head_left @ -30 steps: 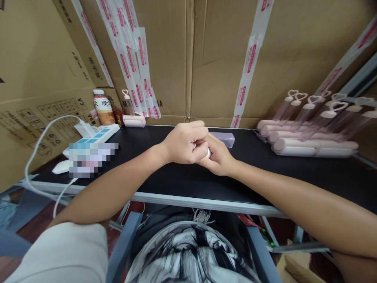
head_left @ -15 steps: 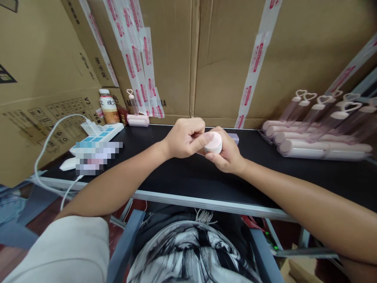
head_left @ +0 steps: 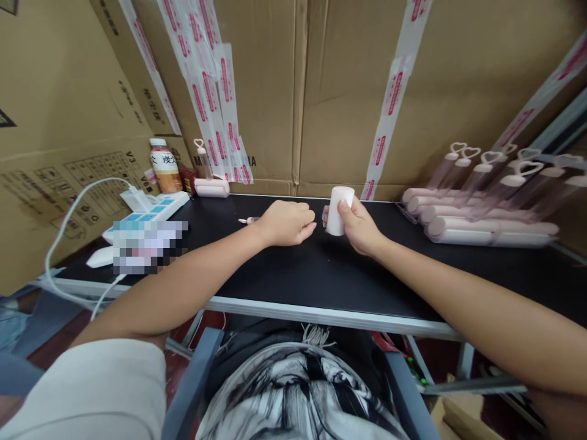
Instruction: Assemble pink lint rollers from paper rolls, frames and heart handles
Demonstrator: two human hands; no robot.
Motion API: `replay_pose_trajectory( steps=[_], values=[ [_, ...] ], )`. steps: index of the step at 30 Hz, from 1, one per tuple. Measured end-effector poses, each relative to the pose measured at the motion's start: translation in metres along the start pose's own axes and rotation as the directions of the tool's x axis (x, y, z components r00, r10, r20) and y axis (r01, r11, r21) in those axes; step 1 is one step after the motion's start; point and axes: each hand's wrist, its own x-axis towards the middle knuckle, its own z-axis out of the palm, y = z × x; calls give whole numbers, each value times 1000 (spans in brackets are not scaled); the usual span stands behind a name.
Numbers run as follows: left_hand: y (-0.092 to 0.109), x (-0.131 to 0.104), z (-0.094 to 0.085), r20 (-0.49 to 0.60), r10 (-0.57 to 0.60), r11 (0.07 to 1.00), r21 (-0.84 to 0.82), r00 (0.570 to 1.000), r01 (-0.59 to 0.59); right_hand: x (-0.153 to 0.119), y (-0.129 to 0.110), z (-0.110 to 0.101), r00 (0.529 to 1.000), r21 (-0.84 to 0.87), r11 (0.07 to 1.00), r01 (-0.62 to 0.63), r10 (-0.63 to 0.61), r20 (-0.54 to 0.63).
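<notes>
White cylinder held above the tabletop, right hand

The white cylinder (head_left: 338,211) is near-upright, slightly tilted, over the middle of the black tabletop (head_left: 275,275). Your right hand (head_left: 362,227) has its grip closed around the cylinder's side. Your left hand (head_left: 288,223) is curled, apart from it; whether that grip holds anything, I cannot tell. Rightward stand pink-and-clear heart-topped tubes (head_left: 486,177); leftward, a labelled bottle (head_left: 165,168) stands behind the power strip (head_left: 151,215).
</notes>
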Motion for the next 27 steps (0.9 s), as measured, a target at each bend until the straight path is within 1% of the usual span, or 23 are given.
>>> replay_pose_trajectory(
  steps=[2, 4, 8, 12, 15, 17, 20, 23, 25, 27],
  values=[
    [3, 1, 9, 81, -9, 999, 43, 997, 5, 3, 3, -2, 998, 22, 998, -64, 65, -17],
    [6, 1, 17, 123, -16, 998, 66, 992, 7, 4, 5, -2, 995, 24, 995, -92, 92, -22],
    [7, 0, 29, 155, -44, 996, 85, 987, 31, 3, 1, 0, 991, 44, 990, -136, 136, -11],
    [6, 0, 31, 179, -95, 995, 34, 979, 91, -1, -8, 5, 981, 124, 974, -188, 191, -13],
    [7, 0, 26, 144, -105, 992, -61, 984, 115, -3, -15, 8, 982, 174, 969, -173, 183, -41],
    [9, 1, 23, 122, -117, 981, -141, 986, 134, -4, -18, 9, 987, 203, 971, -130, 146, -69],
    [11, 1, 18, 71, -168, 942, -283, 983, 182, -2, -22, 8, 988, 265, 961, -76, 109, -112],
    [12, 1, 17, 12, -210, 876, -442, 978, 193, 1, -25, 6, 977, 359, 927, -105, 163, -134],
    [12, 1, 18, -5, -239, 815, -544, 971, 198, 2, -28, 5, 970, 415, 898, -145, 213, -121],
    [13, 1, 21, -8, -249, 757, -626, 968, 190, 1, -31, 6, 967, 460, 873, -162, 234, -104]
  ],
)
